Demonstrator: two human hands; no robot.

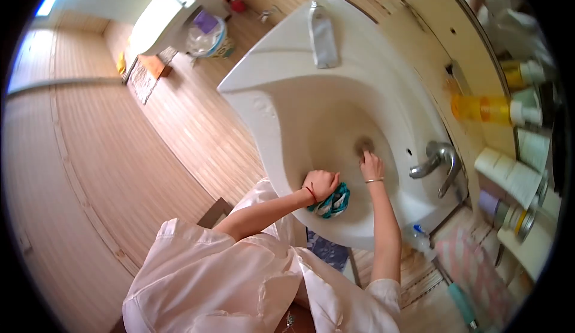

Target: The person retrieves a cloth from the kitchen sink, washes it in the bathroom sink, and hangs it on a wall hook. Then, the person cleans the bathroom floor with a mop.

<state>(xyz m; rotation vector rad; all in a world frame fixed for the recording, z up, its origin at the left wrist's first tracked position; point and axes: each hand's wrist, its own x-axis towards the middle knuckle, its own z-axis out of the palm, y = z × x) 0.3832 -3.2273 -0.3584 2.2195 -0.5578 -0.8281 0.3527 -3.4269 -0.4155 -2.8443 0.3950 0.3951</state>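
Observation:
My left hand (pixel 323 184), with a red string bracelet at the wrist, is closed on a bunched teal-and-white patterned cloth (pixel 333 202) against the basin's near left wall. The cloth hangs below my fist, partly covered by it. My right hand (pixel 371 164), with a thin bangle at the wrist, reaches down to the drain (pixel 363 146) of the white sink (pixel 281 147). Its fingers are curled together, fingertips at the drain's edge; whatever they may pinch is hidden. The bottom of the basin looks greyish.
A chrome faucet (pixel 440 165) stands at the sink's right. A white tube (pixel 323 36) lies on the far rim. Shelves at right hold a yellow pump bottle (pixel 482 109) and a white tube (pixel 509 176). A clear bottle (pixel 420 240) stands near the right front; a bin (pixel 209 39) is beyond.

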